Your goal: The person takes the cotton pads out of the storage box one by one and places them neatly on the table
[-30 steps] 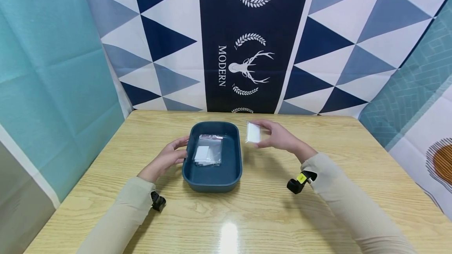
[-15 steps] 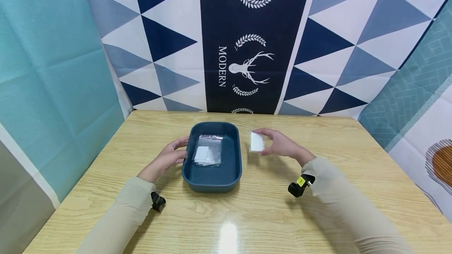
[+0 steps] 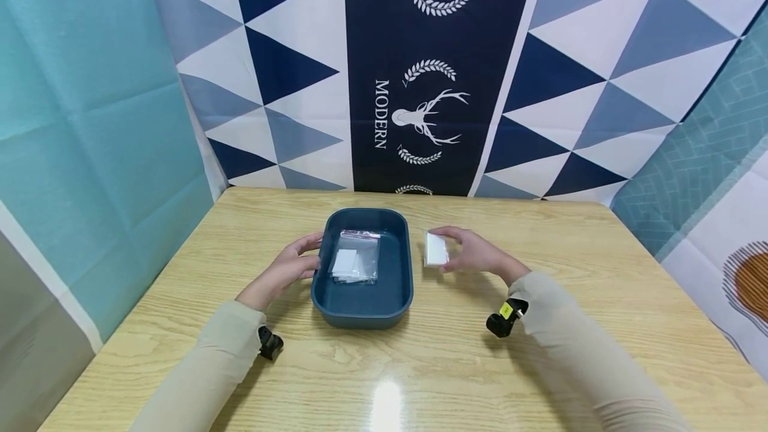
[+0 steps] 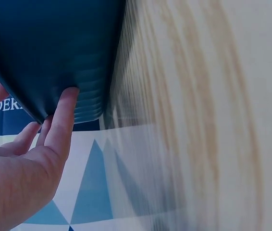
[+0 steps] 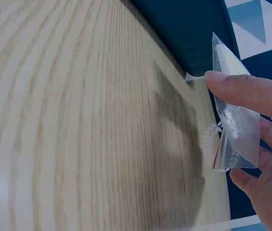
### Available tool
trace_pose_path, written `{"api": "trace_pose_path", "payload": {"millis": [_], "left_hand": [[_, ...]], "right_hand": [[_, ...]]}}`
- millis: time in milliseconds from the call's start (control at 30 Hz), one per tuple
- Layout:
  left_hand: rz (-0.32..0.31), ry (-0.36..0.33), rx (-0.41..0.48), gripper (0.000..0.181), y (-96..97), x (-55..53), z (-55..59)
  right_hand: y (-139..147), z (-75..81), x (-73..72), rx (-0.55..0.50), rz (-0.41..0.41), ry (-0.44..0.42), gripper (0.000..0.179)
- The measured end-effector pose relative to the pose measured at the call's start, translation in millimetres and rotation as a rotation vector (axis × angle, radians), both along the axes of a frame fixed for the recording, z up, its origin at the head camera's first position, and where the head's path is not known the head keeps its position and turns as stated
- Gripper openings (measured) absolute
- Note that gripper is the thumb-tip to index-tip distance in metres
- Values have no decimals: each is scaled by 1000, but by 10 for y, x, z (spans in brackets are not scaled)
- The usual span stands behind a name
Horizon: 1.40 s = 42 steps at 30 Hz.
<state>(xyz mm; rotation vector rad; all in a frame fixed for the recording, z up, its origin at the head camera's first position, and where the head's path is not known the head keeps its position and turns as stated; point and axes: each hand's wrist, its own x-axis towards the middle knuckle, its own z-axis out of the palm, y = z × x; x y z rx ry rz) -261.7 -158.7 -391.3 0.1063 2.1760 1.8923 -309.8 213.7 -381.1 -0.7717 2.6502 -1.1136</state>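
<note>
A dark blue rectangular bin (image 3: 362, 320) stands on the wooden table. My left hand (image 3: 287, 269) rests at its left side; in the left wrist view, one fairly straight digit (image 4: 61, 120) touches the outer wall. Inside the bin lie several clear zip bags (image 3: 363, 260), with white contents showing at their left. To the right of the bin, my right hand (image 3: 477, 250) pinches a small clear zip bag (image 5: 239, 127) holding something flat and white, between thumb and fingers. A red line runs along the bag's lower edge in the right wrist view. This bag is above the table, apart from the bin.
The wooden table (image 3: 480, 365) extends around the bin and both hands. A patterned cloth (image 3: 288, 52) with triangles and a deer print hangs behind its far edge. Teal cloth (image 3: 108, 119) hangs at the left. A small black camera (image 3: 501, 322) sits at my right wrist.
My right hand has come down toward the table with the zip bag and a little nearer to me. The left hand has stayed at the bin's side.
</note>
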Motion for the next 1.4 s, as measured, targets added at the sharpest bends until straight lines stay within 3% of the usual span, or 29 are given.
{"api": "trace_pose_path", "payload": {"millis": [433,567,1400], "left_hand": [[8,-1,-16,64,9,16,2],[-5,1,-2,65,12,41,41],[5,4,-3,65,9,14,1]], "right_hand": [[42,-78,-10,84,-5,-6,81],[74,-79,-9,82,1,-13,81],[67,-7,13,5,1,-48,78]]}}
